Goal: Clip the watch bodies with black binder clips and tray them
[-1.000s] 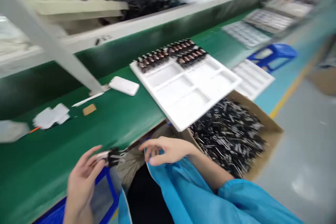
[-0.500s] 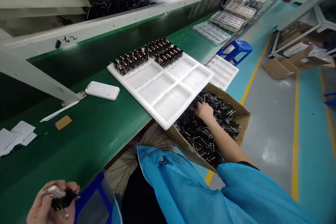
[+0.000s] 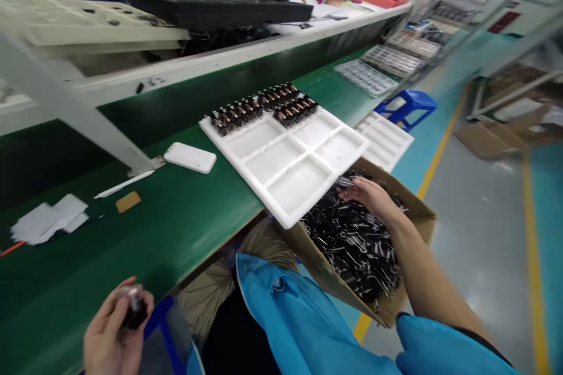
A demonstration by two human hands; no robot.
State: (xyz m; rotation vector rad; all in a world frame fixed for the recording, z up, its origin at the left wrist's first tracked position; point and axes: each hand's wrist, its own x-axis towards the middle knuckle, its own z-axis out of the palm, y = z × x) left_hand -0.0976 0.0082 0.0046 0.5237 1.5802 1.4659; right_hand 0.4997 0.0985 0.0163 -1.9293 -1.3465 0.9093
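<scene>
Handwriting (image 3: 156, 81) on the white shelf rail (image 3: 211, 60) is too blurred to read surely. Half a second ago the right hand (image 3: 368, 196) was down among the loose binder clips (image 3: 352, 246) in the cardboard box (image 3: 328, 278); now it is raised above them, fingertips pinching a single clip (image 3: 345, 181) just beside the white tray (image 3: 248, 176). At near left, by the green bench (image 3: 189, 222), the left hand (image 3: 108, 331) stays curled around a dark clip with a shiny part (image 3: 136, 312).
</scene>
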